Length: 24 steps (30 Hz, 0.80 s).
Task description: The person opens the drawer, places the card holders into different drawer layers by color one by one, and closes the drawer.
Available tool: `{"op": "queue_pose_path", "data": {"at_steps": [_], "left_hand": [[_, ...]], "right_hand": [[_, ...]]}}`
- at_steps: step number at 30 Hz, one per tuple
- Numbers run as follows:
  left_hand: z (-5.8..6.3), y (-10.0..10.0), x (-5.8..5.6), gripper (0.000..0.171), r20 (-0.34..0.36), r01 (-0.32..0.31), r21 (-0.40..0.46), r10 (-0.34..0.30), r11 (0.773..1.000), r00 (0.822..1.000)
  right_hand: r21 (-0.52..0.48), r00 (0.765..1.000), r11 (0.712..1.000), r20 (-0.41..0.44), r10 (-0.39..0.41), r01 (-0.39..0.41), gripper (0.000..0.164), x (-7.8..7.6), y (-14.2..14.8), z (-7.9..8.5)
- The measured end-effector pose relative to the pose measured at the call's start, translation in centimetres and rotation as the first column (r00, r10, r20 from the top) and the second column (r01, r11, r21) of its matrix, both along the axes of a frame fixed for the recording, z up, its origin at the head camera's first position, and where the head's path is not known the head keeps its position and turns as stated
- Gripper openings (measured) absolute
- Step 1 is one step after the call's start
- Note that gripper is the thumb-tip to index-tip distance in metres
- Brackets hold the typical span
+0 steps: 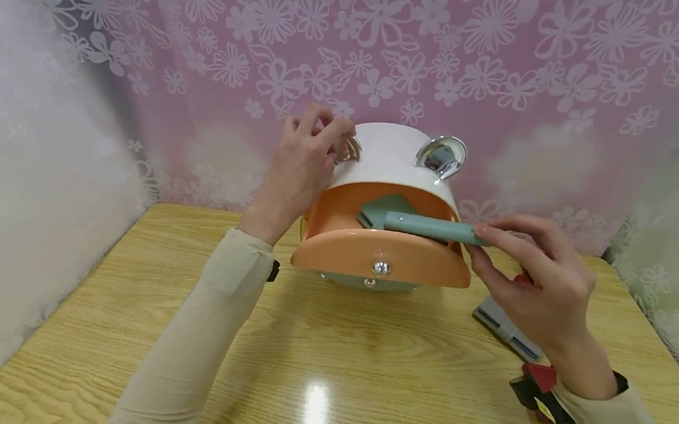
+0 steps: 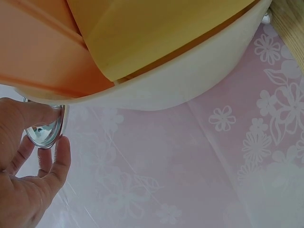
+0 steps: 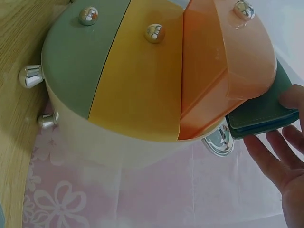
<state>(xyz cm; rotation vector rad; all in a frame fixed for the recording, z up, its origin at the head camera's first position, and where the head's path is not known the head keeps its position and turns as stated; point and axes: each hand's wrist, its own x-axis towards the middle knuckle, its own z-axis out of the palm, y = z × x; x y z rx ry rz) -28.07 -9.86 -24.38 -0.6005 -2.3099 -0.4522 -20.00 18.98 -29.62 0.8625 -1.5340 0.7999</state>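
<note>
A white bear-shaped drawer box [image 1: 390, 149] stands on the table with its orange top drawer [image 1: 336, 253] pulled out. At its left side, my left hand [image 1: 304, 162] pinches the silver ear [image 2: 45, 134] between thumb and fingers. My right hand [image 1: 542, 283] holds a flat green wallet [image 1: 435, 228] by one end, thumb on one face and fingers on the other. The wallet's far end reaches over the right part of the drawer opening. Inside the drawer lies another green flat item [image 1: 391, 206], partly hidden by the wallet.
Below the orange drawer are a yellow drawer [image 3: 137, 71] and a green drawer [image 3: 78, 57], both pushed in. A grey wallet [image 1: 505, 331] with a strap lies on the table [image 1: 229, 364] under my right hand. A red and black thing [image 1: 539, 384] shows near my right wrist.
</note>
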Motion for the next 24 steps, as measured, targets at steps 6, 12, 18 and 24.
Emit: {"op": "queue_pose_path", "data": {"at_steps": [6, 12, 18, 24], "left_hand": [[-0.02, -0.05, 0.05, 0.029, -0.001, -0.005, -0.002, 0.005, 1.000, 1.000], [-0.01, -0.09, 0.12, 0.030, -0.008, 0.004, 0.002, -0.004, 1.000, 1.000], [-0.04, -0.10, 0.05, 0.030, -0.007, 0.011, 0.009, -0.011, 1.000, 1.000], [-0.08, -0.07, 0.07, 0.029, -0.012, 0.005, -0.004, -0.005, 1.000, 1.000]], "right_hand": [[0.002, 0.993, 0.995, 0.061, 0.097, -0.097, 0.044, -0.13, -0.03, 0.28], [0.001, 0.984, 0.989, 0.098, 0.146, -0.147, 0.044, -0.36, -0.29, 0.34], [0.018, 0.976, 0.985, 0.138, 0.170, -0.174, 0.043, -0.60, -0.54, 0.32], [0.034, 0.957, 0.973, 0.189, 0.218, -0.228, 0.031, -0.66, -0.70, 0.27]]}}
